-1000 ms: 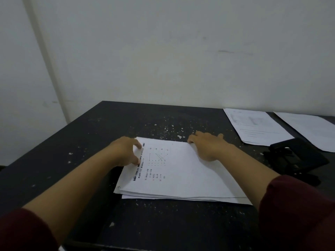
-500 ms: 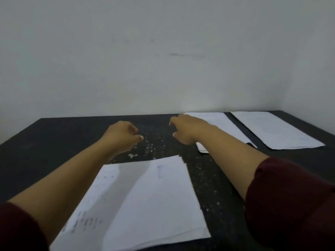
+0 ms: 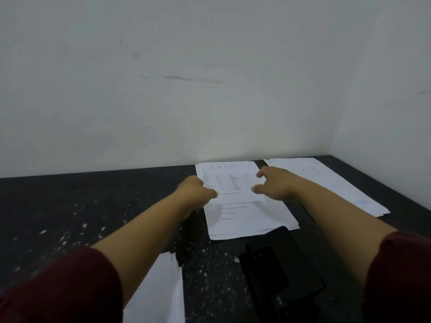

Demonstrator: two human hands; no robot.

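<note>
A stack of printed white sheets (image 3: 247,220) lies on the black table (image 3: 93,206) close to the wall. Its top sheet (image 3: 233,183) shows a separate near edge partway down the stack. My left hand (image 3: 194,190) is at that sheet's left edge, fingers curled and thumb on the paper, pinching it. My right hand (image 3: 274,185) is at the sheet's right edge, with thumb and forefinger spread apart and touching the paper. Both forearms stretch far forward, in dark red sleeves.
A black hole punch (image 3: 279,273) stands just in front of the stack. Another white paper stack (image 3: 161,294) lies at the bottom left under my left arm. A third set of sheets (image 3: 331,183) lies at the right, near the corner of the walls.
The view swung right. Both hands left the near paper stack, moved forward and right, and now reach the middle stack by the wall.
</note>
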